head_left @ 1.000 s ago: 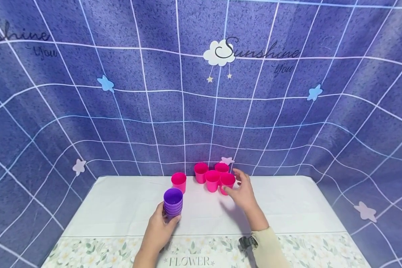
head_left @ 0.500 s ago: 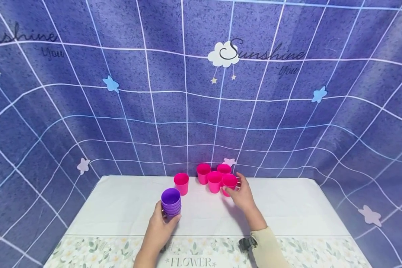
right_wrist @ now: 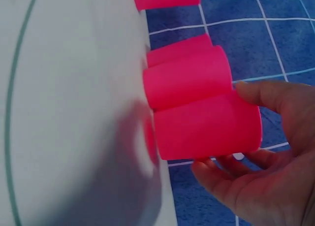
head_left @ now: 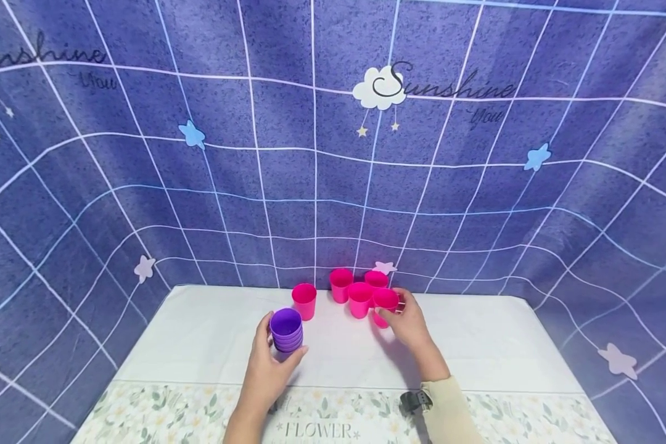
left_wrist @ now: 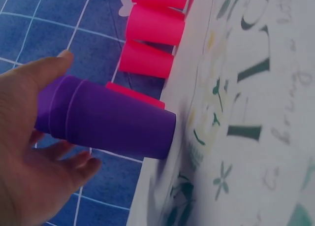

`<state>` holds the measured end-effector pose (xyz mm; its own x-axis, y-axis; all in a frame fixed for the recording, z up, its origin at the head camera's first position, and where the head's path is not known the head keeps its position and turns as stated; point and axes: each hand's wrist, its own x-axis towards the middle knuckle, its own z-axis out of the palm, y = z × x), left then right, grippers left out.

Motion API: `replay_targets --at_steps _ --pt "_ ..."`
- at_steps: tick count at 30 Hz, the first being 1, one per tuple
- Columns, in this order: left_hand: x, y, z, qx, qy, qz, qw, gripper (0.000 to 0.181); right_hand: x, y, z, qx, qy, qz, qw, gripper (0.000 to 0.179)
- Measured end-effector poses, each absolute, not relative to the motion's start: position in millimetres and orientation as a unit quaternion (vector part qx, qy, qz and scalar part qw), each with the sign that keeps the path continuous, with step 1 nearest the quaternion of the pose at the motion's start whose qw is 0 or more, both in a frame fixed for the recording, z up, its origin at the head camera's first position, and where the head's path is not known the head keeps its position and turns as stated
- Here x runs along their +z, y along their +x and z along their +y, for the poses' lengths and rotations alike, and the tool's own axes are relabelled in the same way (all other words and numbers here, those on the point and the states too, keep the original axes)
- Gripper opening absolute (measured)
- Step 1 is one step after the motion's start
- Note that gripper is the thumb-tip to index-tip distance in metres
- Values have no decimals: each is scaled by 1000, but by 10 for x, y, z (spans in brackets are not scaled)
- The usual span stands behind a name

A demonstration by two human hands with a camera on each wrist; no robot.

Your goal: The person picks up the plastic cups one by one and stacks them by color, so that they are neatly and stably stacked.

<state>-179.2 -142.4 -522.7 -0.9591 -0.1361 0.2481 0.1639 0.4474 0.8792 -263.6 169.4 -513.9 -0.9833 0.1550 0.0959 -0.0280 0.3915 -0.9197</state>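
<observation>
A stack of purple cups (head_left: pixel 286 330) stands upright on the table, front left of the pink cups. My left hand (head_left: pixel 269 364) is spread around it; in the left wrist view the thumb and fingers stand off the stack's sides. My right hand (head_left: pixel 411 320) holds the nearest right pink cup (right_wrist: pixel 209 127) near its rim, thumb on one side and fingers on the other. Close against that cup are a middle pink cup (head_left: pixel 360 301) and a back right pink cup (head_left: pixel 376 279). The back left pink cup (head_left: pixel 341 285) is beside them.
A lone pink cup (head_left: pixel 304 302) stands just behind the purple stack. The white tablecloth (head_left: pixel 200 345) has a floral front border. A blue gridded curtain (head_left: pixel 333 154) rises right behind the cups and at both sides.
My left thumb and fingers have loosened from the purple stack. My right hand has closed in on the nearest right pink cup, which sits slightly nearer me. The head view has shifted a little.
</observation>
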Motion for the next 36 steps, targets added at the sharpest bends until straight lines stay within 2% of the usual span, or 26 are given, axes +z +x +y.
replay_targets --at_steps 6,12,21,25,27,29,33,36 --pt "-5137 -1779 -1357 -485 -21 -853 192 114 -5060 -2592 1762 526 -40 -847 67 57" --pt "-5056 -1774 -1306 -449 -61 -846 281 116 -4985 -2546 1740 502 -18 -864 29 53" --pt "-4880 -1739 -1115 -381 -195 -761 488 73 -4894 -2498 1666 499 26 -866 3 58" --pt "-4833 -1734 -973 -395 -279 -693 535 57 -4864 -2471 1634 506 42 -861 3 58" --pt "-4830 -1714 -892 -417 -307 -681 518 55 -4847 -2453 1618 510 46 -859 1 58" --pt "-4850 -1681 -817 -452 -315 -685 476 61 -4832 -2440 1605 515 52 -855 0 57" --pt "-4946 -1611 -718 -542 -275 -715 346 86 -4803 -2421 1578 523 73 -849 -3 55" --pt "-5029 -1582 -681 -566 -222 -747 268 93 -4786 -2409 1553 528 89 -844 -8 54"
